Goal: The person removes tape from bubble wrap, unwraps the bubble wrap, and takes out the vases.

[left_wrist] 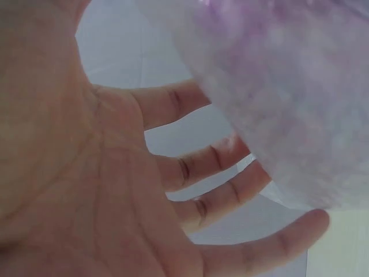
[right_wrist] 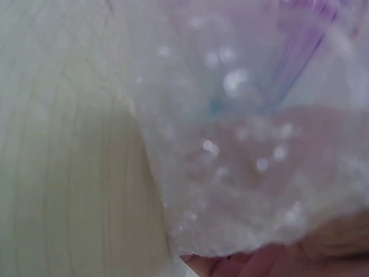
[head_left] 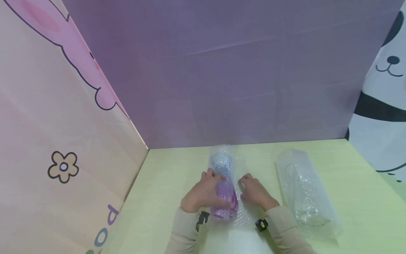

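A blue-to-purple bottle-shaped item (head_left: 224, 187) with a purple loop at its side lies inside clear bubble wrap (head_left: 222, 151). My left hand (head_left: 206, 192) holds it from the left, thumb towards the near end and fingers across the upper side. In the left wrist view, the fingers (left_wrist: 196, 167) reach behind the hazy wrap and the little finger stands apart. On the other side, my right hand (head_left: 255, 192) pinches the right edge of the bubble wrap. The right wrist view shows its fingers (right_wrist: 265, 259) partly hidden under the wrap's edge.
To the right on the pale yellow table (head_left: 158, 197) lies another clear bubble-wrap bag (head_left: 306, 190) with a transparent cylindrical thing inside. A purple-grey panel (head_left: 241, 77) stands at the back. Printed side panels (head_left: 79, 123) bound the table.
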### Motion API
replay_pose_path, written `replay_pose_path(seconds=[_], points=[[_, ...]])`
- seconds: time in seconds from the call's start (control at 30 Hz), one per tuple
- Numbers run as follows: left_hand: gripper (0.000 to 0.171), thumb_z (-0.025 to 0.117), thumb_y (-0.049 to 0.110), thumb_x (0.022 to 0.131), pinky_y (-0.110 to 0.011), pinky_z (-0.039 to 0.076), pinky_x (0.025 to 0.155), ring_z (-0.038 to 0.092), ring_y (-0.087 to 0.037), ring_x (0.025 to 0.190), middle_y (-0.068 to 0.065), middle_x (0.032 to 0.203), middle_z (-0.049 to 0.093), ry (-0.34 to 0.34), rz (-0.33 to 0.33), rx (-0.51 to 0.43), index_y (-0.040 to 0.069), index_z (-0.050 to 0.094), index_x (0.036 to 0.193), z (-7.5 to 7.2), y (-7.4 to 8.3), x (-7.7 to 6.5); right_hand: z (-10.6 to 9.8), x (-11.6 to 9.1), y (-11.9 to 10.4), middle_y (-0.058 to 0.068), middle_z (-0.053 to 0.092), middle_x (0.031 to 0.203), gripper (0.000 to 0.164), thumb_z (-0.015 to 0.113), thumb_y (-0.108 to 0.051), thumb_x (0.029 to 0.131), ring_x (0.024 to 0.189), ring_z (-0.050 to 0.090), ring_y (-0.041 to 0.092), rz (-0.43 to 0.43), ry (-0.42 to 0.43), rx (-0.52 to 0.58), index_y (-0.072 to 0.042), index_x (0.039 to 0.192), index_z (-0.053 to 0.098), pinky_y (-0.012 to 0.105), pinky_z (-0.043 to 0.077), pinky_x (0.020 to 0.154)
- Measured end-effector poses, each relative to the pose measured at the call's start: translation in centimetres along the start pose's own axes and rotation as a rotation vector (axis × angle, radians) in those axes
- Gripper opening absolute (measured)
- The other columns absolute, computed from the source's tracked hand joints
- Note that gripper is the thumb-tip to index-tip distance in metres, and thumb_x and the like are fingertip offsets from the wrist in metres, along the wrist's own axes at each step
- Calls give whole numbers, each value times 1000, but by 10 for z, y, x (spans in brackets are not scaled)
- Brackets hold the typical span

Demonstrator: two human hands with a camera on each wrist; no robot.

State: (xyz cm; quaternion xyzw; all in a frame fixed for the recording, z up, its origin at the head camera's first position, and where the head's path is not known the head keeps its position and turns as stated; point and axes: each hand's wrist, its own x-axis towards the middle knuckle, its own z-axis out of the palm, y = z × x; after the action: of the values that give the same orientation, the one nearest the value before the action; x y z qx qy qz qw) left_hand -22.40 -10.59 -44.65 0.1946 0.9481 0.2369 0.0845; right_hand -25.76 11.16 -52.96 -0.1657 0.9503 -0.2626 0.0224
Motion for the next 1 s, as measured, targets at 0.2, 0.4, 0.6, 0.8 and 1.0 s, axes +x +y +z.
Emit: replay_pose_path(seconds=[0.2, 0.4, 0.6, 0.8, 1.0], points=[[90, 90, 54, 67, -37, 60, 79, 46, -20, 109, -9, 129, 48, -10, 23, 18, 17, 57, 142, -2, 0, -1, -1, 0, 0, 24, 60, 126, 49, 76, 1, 74, 107, 62, 45, -13, 12, -7, 5, 121, 67, 59, 54, 99], [81, 88, 48, 71, -39, 59, 84, 50, -20, 110, -9, 131, 50, -26, 29, -3, 19, 58, 141, -6, -3, -2, -2, -1, 0, 24, 60, 126, 48, 76, 1, 73, 107, 62, 44, -13, 12, -4, 5, 121, 67, 58, 54, 99], [76, 84, 45, 76, -37, 57, 88, 54, -19, 108, -7, 128, 56, -18, 67, -7, 19, 58, 142, -8, -10, 0, 1, 0, 2, 23, 60, 127, 48, 75, 1, 74, 108, 62, 44, -5, 11, -4, 5, 121, 67, 58, 53, 99], [76, 83, 46, 78, -42, 56, 96, 56, -22, 113, -8, 129, 58, -6, 89, -23, 18, 55, 144, -12, -14, -1, 3, 2, 3, 23, 59, 128, 49, 75, 0, 75, 109, 61, 45, 2, 9, -3, 5, 122, 66, 58, 53, 100], [76, 82, 37, 80, -47, 56, 98, 56, -25, 119, -11, 133, 56, 19, 89, -61, 18, 51, 147, -16, -17, -4, 1, 2, 2, 24, 58, 130, 50, 75, 0, 75, 111, 61, 45, 12, -1, 11, 5, 124, 66, 59, 52, 101]])
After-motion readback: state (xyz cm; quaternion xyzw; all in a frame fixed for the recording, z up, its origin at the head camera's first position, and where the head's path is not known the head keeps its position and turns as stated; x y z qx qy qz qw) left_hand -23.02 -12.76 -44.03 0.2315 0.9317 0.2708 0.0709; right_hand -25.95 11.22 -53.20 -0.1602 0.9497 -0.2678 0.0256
